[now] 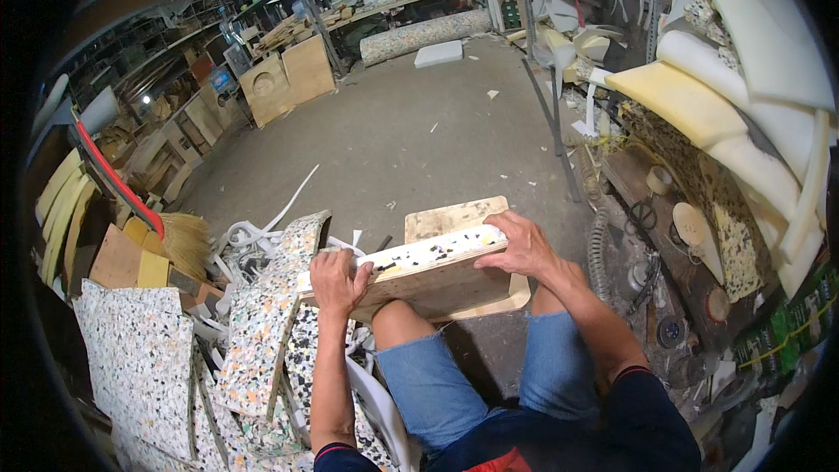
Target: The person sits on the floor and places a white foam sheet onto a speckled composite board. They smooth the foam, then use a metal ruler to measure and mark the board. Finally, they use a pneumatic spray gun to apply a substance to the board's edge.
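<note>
Above my knees, a plywood board stands tilted on its long edge, with a strip of white speckled foam along its upper side. My left hand is wrapped over the foam's left end, thumb toward me. At the opposite end my right hand grips foam and board together, its thumb on the near side. Behind and under the board lies another pale wooden panel with rounded corners, partly hidden. Multicoloured foam sheets reach close to my left hand.
Stacked speckled foam slabs and a straw broom with a red handle are at left. To the right lie a coiled hose, a cluttered bench and yellow foam pieces. A rolled foam sheet lies across the far floor.
</note>
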A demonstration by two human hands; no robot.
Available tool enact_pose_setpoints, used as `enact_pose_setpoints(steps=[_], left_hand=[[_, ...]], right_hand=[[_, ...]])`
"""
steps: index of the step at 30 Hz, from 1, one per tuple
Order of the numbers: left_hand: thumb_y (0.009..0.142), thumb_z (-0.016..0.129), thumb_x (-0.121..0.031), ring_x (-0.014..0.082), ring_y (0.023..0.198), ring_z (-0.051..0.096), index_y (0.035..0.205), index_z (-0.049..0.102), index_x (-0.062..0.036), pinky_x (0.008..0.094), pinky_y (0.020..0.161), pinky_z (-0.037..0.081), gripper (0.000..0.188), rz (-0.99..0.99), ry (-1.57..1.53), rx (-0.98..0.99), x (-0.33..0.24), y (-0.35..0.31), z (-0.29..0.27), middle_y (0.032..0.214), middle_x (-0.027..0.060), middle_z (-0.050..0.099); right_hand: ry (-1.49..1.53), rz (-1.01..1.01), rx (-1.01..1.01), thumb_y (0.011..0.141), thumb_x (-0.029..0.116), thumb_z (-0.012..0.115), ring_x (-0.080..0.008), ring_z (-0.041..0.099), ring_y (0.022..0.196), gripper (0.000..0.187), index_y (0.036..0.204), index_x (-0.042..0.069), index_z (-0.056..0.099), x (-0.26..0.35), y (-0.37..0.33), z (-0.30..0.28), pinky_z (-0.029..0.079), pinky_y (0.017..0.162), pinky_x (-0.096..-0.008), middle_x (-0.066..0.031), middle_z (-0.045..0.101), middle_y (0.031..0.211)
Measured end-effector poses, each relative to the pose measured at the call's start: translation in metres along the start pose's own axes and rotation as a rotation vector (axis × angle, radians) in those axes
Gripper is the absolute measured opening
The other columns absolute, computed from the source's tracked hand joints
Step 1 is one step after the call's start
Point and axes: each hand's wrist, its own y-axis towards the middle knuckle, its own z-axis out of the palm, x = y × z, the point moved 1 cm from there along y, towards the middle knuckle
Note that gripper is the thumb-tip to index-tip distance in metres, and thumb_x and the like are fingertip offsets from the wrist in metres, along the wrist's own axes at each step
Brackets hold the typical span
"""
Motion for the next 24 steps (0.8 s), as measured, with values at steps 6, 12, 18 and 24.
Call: enact_pose_setpoints(steps=[6,12,18,24], left_hand=[[0.093,0.072,-0.016,0.028,0.108,0.062,0.107,0.066,0.0017,0.0425,0.094,0.049,0.024,-0.547,-0.469,-0.371,-0.049,-0.072,-0.009,0.115,0.0161,0.065],[0.105,0.057,-0.04,0.0215,0.122,0.056,0.133,0.052,-0.0055,0.0466,0.089,0.053,0.044,-1.074,-0.918,-0.424,-0.004,-0.121,-0.005,0.131,0.0106,0.059],[0.074,0.069,-0.083,0.0527,0.151,0.005,0.165,0.004,-0.0216,0.0748,0.1,0.036,0.127,-1.345,-1.354,-0.363,0.044,-0.117,-0.004,0.167,0.024,0.002],[0.077,0.078,-0.069,0.0467,0.13,0.05,0.149,0.04,-0.0134,0.0614,0.083,0.056,0.099,-1.289,-1.475,-0.284,0.06,-0.089,0.034,0.147,0.0255,0.043]], right_hand=[[-0.055,0.095,0.052,0.064,0.046,0.092,-0.0372,0.065,0.111,0.088,0.134,0.002,0.06,0.011,0.003,-0.007,0.054,0.095,-0.0458,-0.0186,0.066,0.119],[-0.122,0.27,0.144,0.064,0.047,0.093,-0.0397,0.053,0.134,0.107,0.149,0.001,0.046,0.003,0.004,-0.007,0.045,0.112,-0.0438,-0.0256,0.054,0.145],[0.231,0.688,-0.041,0.078,0.043,0.085,-0.0368,0.066,0.116,0.091,0.145,-0.006,0.047,-0.016,-0.034,0.02,0.054,0.096,-0.0427,-0.0299,0.063,0.131],[0.357,0.553,-0.051,0.088,0.048,0.075,-0.0412,0.067,0.114,0.078,0.13,-0.014,0.056,0.003,-0.049,0.044,0.053,0.096,-0.0442,-0.0333,0.068,0.119]])
